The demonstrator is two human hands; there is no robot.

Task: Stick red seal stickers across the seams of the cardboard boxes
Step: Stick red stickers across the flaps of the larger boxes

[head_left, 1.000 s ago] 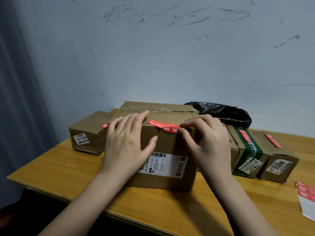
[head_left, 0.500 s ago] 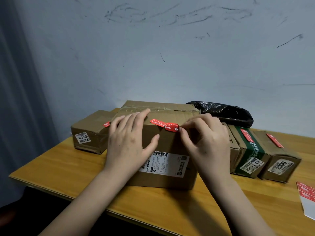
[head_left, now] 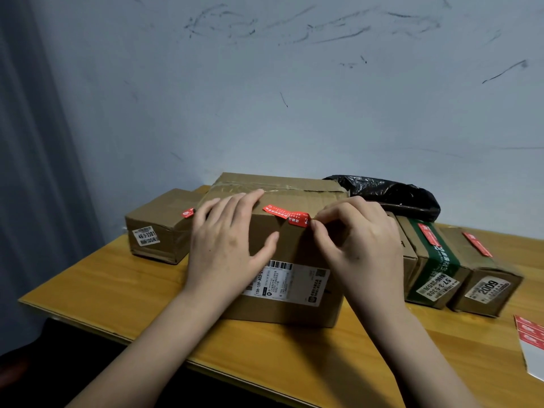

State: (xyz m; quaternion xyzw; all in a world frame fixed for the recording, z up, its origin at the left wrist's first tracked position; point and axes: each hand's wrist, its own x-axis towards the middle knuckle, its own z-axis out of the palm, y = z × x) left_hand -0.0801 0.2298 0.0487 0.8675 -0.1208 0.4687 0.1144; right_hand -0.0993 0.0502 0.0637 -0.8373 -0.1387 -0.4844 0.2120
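Big box point(head_left: 282, 290): centre of counter point(head_left: 123, 293), shipping label on near face; unmoved across the last second.
Red sticker point(head_left: 287, 214): laid over top front edge of big box, 12 o'clock of the label; near end now bent down onto front face, where it lay flatter a second ago.
Left hand point(head_left: 226, 245): fingers straight, flat on box top and front at 9 o'clock of sticker; steadying, not gripping; unchanged.
Right hand point(head_left: 359, 245): fingers curled, tips pinching sticker's right end at 3 o'clock; shifted slightly lower since.
Meaning: judged mid-application; end being folded over the edge, press-down not yet complete.
Small boxes: left box point(head_left: 156, 228) at 9 o'clock, right boxes point(head_left: 459, 260) at 3 o'clock, red stickers already on.
Sticker sheet point(head_left: 532, 346): 4 o'clock, counter edge.
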